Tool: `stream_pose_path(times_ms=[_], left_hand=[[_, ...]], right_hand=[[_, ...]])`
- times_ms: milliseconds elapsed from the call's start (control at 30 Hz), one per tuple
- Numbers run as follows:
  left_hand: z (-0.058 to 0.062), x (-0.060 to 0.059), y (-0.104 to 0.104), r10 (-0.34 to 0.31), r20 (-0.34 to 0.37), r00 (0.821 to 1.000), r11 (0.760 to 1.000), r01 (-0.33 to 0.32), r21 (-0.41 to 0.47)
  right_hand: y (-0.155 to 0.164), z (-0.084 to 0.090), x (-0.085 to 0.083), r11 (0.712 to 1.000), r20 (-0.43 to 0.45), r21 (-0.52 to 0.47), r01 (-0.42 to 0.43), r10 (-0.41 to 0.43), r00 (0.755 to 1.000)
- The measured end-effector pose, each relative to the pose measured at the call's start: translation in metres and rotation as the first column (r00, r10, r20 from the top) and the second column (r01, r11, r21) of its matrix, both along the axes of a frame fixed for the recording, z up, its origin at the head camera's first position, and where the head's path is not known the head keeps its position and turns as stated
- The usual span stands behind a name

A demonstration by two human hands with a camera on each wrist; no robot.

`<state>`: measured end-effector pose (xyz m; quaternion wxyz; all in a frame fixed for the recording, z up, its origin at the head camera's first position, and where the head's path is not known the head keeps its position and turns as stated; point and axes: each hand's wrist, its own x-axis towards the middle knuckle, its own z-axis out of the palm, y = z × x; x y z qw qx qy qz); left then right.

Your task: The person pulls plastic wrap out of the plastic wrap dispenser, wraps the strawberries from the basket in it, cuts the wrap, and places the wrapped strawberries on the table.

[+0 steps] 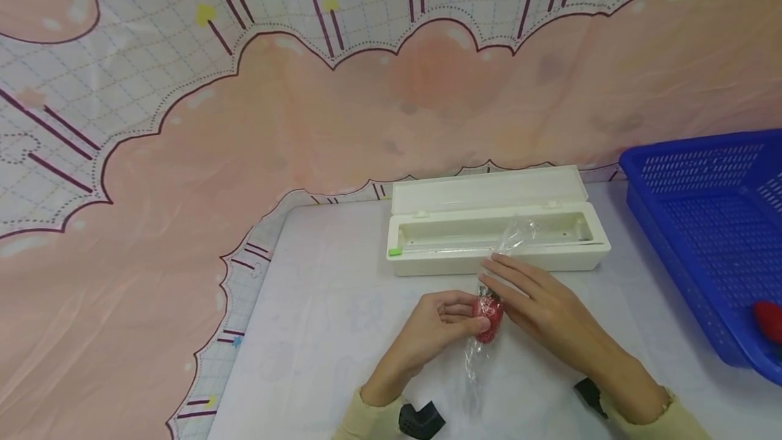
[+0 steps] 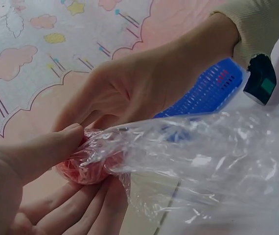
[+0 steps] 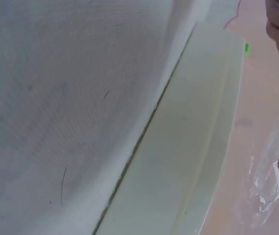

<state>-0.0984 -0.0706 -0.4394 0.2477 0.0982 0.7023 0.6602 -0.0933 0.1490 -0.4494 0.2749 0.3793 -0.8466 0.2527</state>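
Note:
A red strawberry with a dark green top is wrapped in clear plastic film. My left hand pinches it between thumb and fingers. In the left wrist view, the thumb lies on the wrapped strawberry and the other fingers are beneath it. Loose film trails away from it. My right hand is at its other side, fingers stretched out over the film by the green end. Behind the hands stands a white cling film box with its lid raised; a film end overlaps its front.
At the right is a blue plastic basket holding a red item. A small green piece sits on the box's left front edge. A white sheet covers the table, with a patterned pink cloth behind and left.

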Motion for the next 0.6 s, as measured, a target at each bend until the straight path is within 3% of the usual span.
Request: stream_pose_path(times_ms=[233, 600], left_hand=[[-0.0003, 0.0010, 0.0000, -0.016, 0.005, 1.000, 1.000, 0.016, -0.004], [-0.0025, -0.0013, -0.0011, -0.071, -0.032, 0.997, 0.997, 0.072, 0.028]], right_hand=[[0.0003, -0.0007, -0.0001, 0.999, 0.023, -0.043, 0.007, -0.006, 1.000], [0.0027, -0.0045, -0.0007, 0.995, 0.150, -0.093, 0.040, -0.026, 0.988]])
